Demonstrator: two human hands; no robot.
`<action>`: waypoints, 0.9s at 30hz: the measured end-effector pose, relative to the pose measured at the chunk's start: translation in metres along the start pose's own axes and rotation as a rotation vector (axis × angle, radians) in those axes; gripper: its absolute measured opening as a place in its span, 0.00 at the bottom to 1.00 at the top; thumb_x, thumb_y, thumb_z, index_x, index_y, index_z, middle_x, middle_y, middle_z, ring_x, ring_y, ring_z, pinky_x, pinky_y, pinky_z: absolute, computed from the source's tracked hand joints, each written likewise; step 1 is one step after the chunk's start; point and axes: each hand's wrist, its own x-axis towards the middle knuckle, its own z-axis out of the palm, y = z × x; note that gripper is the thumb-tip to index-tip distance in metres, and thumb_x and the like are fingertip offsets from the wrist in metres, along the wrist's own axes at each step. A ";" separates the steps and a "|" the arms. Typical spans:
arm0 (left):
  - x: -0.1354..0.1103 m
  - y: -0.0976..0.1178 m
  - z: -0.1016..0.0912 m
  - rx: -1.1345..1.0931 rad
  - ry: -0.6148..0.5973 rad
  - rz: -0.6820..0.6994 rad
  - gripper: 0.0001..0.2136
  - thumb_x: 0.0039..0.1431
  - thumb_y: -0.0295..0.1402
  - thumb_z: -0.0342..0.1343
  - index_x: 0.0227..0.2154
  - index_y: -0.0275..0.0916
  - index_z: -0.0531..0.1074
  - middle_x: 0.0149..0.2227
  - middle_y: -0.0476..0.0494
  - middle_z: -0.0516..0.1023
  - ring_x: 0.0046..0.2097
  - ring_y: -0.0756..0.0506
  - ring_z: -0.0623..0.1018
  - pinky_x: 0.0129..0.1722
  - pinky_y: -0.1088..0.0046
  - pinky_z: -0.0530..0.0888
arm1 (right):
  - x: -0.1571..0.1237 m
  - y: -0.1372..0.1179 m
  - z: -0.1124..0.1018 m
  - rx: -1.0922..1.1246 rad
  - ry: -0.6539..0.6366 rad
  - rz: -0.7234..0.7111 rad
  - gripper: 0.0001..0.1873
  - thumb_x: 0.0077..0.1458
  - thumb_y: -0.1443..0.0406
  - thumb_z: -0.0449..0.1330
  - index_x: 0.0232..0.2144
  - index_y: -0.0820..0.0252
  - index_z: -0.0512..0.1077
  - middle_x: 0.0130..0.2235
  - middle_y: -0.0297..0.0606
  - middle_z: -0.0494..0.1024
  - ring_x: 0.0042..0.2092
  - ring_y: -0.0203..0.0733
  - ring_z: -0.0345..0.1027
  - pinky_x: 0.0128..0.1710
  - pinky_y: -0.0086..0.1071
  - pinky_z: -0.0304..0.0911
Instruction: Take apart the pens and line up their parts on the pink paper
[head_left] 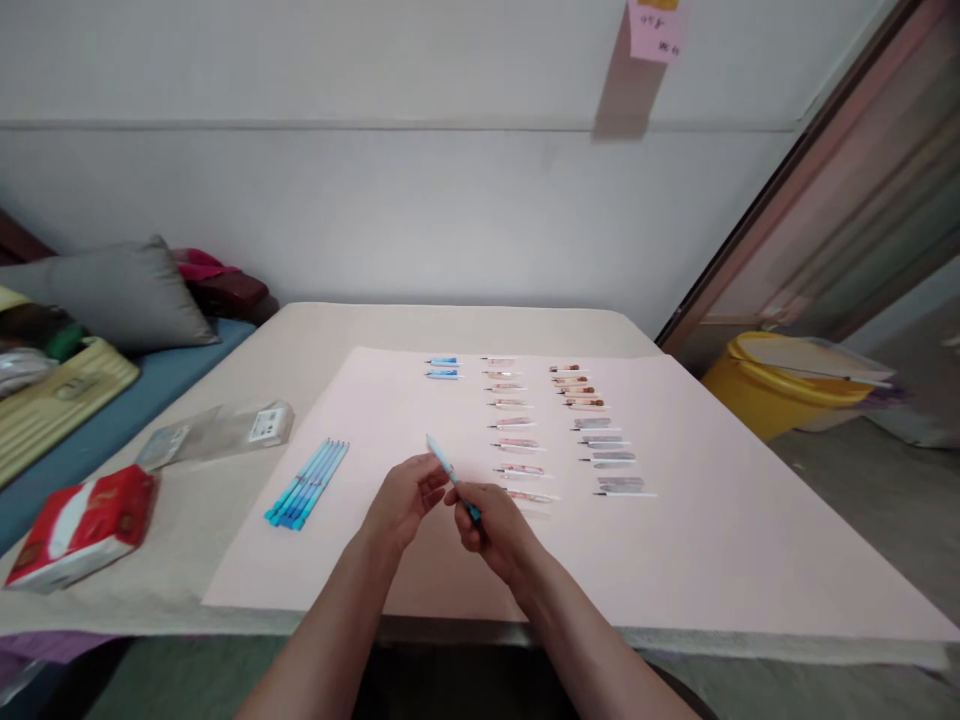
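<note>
A light blue pen [441, 456] with a darker blue end slants between my two hands above the pink sheet [405, 400]. My right hand [495, 525] is closed around its lower part, thumb along the barrel. My left hand [405, 502] is loosely curled beside the middle of the pen, fingers slightly apart; whether the fingertips touch it is hard to tell. To the left, several blue pens [307, 485] lie side by side. Two small blue pen-like pieces [444, 374] lie further back, in front of columns of pink-patterned ones [517, 443], brown-tipped ones [581, 391] and grey ones [611, 458].
On the left of the cloth-covered table [322, 325] lie a clear plastic pouch [217, 430] and a red tissue pack [86, 525]. A grey cushion [112, 300] rests beyond. A yellow bucket [772, 390] stands at the right, off the table. A white wall [420, 220] closes the back.
</note>
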 end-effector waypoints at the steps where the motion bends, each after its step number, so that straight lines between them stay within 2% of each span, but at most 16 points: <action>1: 0.000 0.000 -0.001 -0.054 -0.020 -0.004 0.08 0.47 0.32 0.59 0.30 0.33 0.71 0.33 0.39 0.76 0.31 0.48 0.75 0.27 0.75 0.69 | 0.000 0.000 -0.001 0.016 -0.012 0.007 0.11 0.48 0.60 0.55 0.25 0.63 0.66 0.13 0.24 0.59 0.14 0.24 0.43 0.15 0.23 0.35; 4: 0.002 -0.002 -0.003 -0.180 -0.052 -0.028 0.08 0.50 0.30 0.57 0.33 0.32 0.71 0.38 0.34 0.76 0.37 0.44 0.76 0.27 0.73 0.71 | -0.001 0.000 -0.001 0.077 -0.081 0.050 0.11 0.48 0.59 0.54 0.25 0.63 0.66 0.12 0.21 0.53 0.13 0.24 0.37 0.15 0.24 0.32; 7: 0.004 -0.003 -0.005 -0.280 0.022 -0.033 0.07 0.51 0.26 0.56 0.34 0.32 0.70 0.39 0.34 0.77 0.42 0.43 0.76 0.33 0.72 0.74 | -0.003 -0.002 0.003 0.103 -0.103 0.068 0.08 0.47 0.62 0.53 0.24 0.62 0.65 0.11 0.20 0.50 0.13 0.24 0.34 0.14 0.24 0.31; 10: 0.006 -0.004 -0.006 -0.339 0.046 -0.018 0.07 0.51 0.23 0.55 0.35 0.31 0.70 0.39 0.34 0.77 0.43 0.44 0.76 0.39 0.70 0.74 | -0.006 -0.003 0.006 0.101 -0.097 0.060 0.05 0.45 0.64 0.53 0.23 0.61 0.64 0.11 0.19 0.49 0.13 0.25 0.34 0.15 0.24 0.31; 13: 0.008 -0.004 -0.007 -0.345 0.042 0.027 0.06 0.51 0.23 0.55 0.34 0.32 0.71 0.38 0.35 0.77 0.42 0.45 0.76 0.39 0.70 0.74 | -0.009 -0.004 0.008 0.078 -0.102 0.048 0.06 0.46 0.64 0.52 0.23 0.61 0.64 0.11 0.19 0.48 0.13 0.25 0.33 0.15 0.24 0.31; 16: 0.010 -0.006 -0.008 -0.303 0.096 0.073 0.03 0.49 0.23 0.58 0.29 0.33 0.71 0.32 0.40 0.77 0.36 0.48 0.77 0.35 0.74 0.74 | -0.010 -0.003 0.010 -0.102 -0.026 -0.031 0.07 0.46 0.64 0.51 0.20 0.61 0.63 0.10 0.20 0.49 0.13 0.25 0.35 0.15 0.25 0.33; 19: 0.009 -0.006 -0.009 -0.214 0.165 0.071 0.06 0.46 0.26 0.61 0.25 0.34 0.69 0.27 0.43 0.75 0.31 0.50 0.76 0.29 0.77 0.73 | -0.009 -0.001 0.012 -0.406 0.085 -0.153 0.09 0.45 0.65 0.52 0.17 0.61 0.64 0.12 0.25 0.57 0.15 0.26 0.46 0.17 0.24 0.40; 21: 0.008 -0.005 -0.009 -0.181 0.189 0.059 0.07 0.45 0.28 0.62 0.25 0.34 0.69 0.27 0.43 0.75 0.30 0.50 0.76 0.28 0.77 0.72 | -0.008 0.000 0.013 -0.478 0.108 -0.179 0.09 0.46 0.64 0.52 0.18 0.61 0.65 0.12 0.26 0.59 0.16 0.27 0.49 0.17 0.24 0.42; 23: 0.006 -0.002 -0.009 -0.210 0.138 0.044 0.07 0.47 0.30 0.61 0.28 0.34 0.70 0.31 0.40 0.76 0.34 0.47 0.76 0.31 0.75 0.73 | -0.007 0.000 0.012 -0.410 0.119 -0.140 0.09 0.46 0.64 0.51 0.18 0.61 0.64 0.11 0.24 0.56 0.15 0.27 0.44 0.16 0.25 0.39; 27: 0.003 0.002 -0.010 -0.267 -0.025 0.035 0.08 0.50 0.24 0.57 0.35 0.33 0.71 0.42 0.35 0.75 0.45 0.44 0.75 0.41 0.71 0.72 | -0.009 -0.004 0.009 -0.260 0.090 -0.075 0.09 0.47 0.63 0.50 0.20 0.60 0.63 0.10 0.22 0.51 0.13 0.26 0.36 0.15 0.26 0.32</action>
